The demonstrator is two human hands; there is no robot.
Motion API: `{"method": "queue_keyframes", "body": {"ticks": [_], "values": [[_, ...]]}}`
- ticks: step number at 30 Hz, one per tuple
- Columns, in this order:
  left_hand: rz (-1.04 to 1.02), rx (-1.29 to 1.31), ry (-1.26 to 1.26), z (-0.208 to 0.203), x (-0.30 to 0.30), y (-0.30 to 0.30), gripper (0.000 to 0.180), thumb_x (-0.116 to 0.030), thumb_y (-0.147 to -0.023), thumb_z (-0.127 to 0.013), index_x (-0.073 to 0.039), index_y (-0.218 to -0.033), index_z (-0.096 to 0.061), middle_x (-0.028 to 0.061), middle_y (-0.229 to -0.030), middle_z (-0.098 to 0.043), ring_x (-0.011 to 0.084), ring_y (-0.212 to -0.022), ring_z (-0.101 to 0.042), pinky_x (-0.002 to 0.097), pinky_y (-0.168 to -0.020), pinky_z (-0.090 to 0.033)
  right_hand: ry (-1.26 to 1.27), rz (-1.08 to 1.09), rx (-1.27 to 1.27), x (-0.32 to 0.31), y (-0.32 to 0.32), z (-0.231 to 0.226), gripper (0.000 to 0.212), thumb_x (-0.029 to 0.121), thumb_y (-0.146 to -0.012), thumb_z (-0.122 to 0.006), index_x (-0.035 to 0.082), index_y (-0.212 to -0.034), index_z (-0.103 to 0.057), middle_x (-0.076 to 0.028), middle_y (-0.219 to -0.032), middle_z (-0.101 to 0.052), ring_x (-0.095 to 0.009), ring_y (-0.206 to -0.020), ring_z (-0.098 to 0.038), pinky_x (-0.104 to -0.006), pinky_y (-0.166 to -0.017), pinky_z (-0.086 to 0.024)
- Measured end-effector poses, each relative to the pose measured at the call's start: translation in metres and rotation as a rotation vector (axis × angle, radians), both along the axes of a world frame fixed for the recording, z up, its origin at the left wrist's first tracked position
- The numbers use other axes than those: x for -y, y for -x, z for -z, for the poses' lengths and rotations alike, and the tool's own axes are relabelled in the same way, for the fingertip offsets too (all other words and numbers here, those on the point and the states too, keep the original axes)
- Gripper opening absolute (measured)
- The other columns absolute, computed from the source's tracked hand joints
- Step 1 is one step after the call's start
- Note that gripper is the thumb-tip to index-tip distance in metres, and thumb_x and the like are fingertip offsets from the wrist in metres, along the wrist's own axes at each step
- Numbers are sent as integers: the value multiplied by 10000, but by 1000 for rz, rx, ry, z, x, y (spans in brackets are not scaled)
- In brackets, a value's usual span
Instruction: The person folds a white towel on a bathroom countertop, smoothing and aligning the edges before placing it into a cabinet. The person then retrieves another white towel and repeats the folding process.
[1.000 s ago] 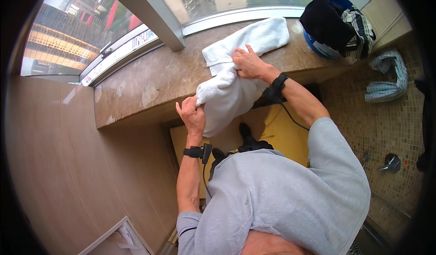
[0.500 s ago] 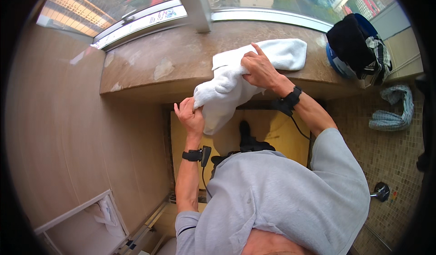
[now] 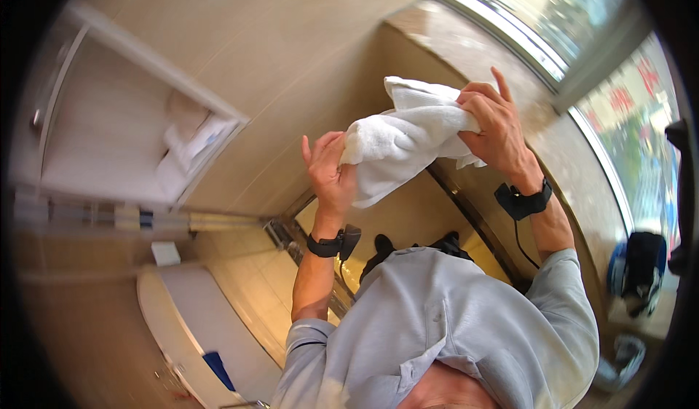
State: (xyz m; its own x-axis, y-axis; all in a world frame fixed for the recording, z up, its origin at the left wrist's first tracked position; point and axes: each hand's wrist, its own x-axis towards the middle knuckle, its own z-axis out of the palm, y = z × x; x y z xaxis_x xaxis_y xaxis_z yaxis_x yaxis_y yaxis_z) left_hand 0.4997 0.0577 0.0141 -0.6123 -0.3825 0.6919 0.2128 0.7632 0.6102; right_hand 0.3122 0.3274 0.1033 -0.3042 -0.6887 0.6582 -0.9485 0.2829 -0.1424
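A white towel [image 3: 408, 136] hangs bunched between my two hands, in the air beside the tiled wall. My left hand [image 3: 329, 168] pinches its left end, with the forefinger sticking up. At the other end my right hand [image 3: 495, 121] grips the cloth, one finger stretched upward. The towel's lower part drapes loosely below both hands, and a folded flap stands up near its top. Each of my wrists wears a black strap with a small device on it.
On the right runs a stone window ledge [image 3: 502, 59] below the window. A blue bucket [image 3: 617, 267] with dark clothes stands at its far right end, near a bundled cloth [image 3: 622, 362]. To the left is a white recessed niche [image 3: 109, 118]; a bathtub [image 3: 211, 321] lies at lower left.
I have turned leftward, and the view has swung with me. The towel has come up off the window ledge and now hangs in the air, still held in both hands.
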Motion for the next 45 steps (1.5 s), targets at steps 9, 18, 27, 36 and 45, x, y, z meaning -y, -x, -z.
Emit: {"method": "queue_keyframes", "body": {"ticks": [9,18,27,36,45], "values": [[-470,-59,22,-33,140,-145,226,-139,-970,-765,-84,-1187,-795,95,-1149,-792,316,-1171,-710,654,-1272,-258,48,-479,-5,252,-45,-31,431,54,-658,-887,63,-1038,-684,-91,-1062,-760,-292,-1181,-710,-638,-1306,-310],[-889,5,79,-58,244,-216,220,-75,-912,-805,-23,-1123,-771,133,-1094,-778,382,-1010,-670,520,-1012,-472,84,-766,-30,454,-91,-39,343,135,-743,-855,26,-1019,-684,-147,-1040,-771,-335,-1156,-711,-593,-1311,-311],[-1147,135,124,-84,417,-216,294,-181,-955,-816,4,-1182,-798,216,-1047,-782,365,-941,-728,431,-862,-552,139,-734,-30,652,-98,-45,248,143,-771,-796,-3,-951,-708,-212,-836,-758,-396,-975,-747,-592,-1283,-329],[-1126,280,10,-78,560,-171,251,-280,-982,-796,-73,-1118,-834,226,-884,-772,415,-777,-713,479,-755,-542,-110,-467,-61,782,-87,-15,229,240,-847,-784,31,-938,-764,-221,-848,-769,-395,-927,-756,-598,-1257,-339],[-1113,465,175,-60,629,-140,196,-223,-967,-767,-30,-957,-797,245,-887,-774,496,-838,-734,583,-768,-576,-242,-330,-107,836,-93,-15,262,220,-852,-774,28,-1029,-754,-201,-914,-768,-380,-1027,-732,-582,-1288,-308]]}}
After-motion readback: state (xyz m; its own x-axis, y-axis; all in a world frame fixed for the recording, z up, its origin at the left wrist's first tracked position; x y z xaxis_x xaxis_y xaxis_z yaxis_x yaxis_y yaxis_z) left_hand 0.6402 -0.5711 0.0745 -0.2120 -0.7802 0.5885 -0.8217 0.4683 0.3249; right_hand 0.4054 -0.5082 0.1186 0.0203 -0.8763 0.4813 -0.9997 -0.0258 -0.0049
